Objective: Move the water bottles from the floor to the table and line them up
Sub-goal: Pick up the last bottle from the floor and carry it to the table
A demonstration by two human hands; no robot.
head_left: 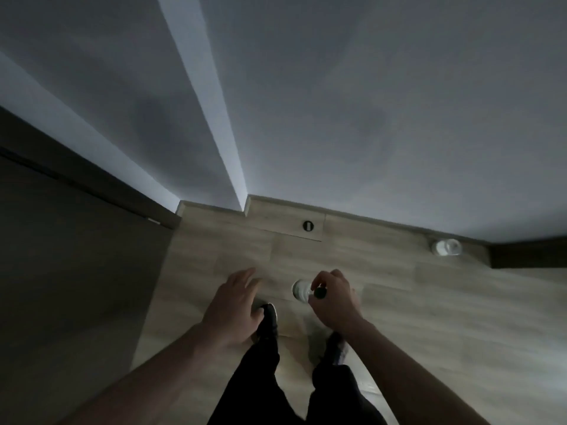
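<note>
Dim wood floor; right hand pinches bottle by cap under its fingertips to lift; left hand spread, empty; another bottle by wall.

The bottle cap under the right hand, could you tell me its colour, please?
Dark, near black; the bottle cap shows in the head view.

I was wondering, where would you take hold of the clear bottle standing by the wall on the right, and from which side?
Probably by its neck or cap, from straight above. The clear bottle stands upright on the floor right by the wall, so the far side looks blocked. The left hand is free; the right hand already holds a dark-capped bottle.
</note>
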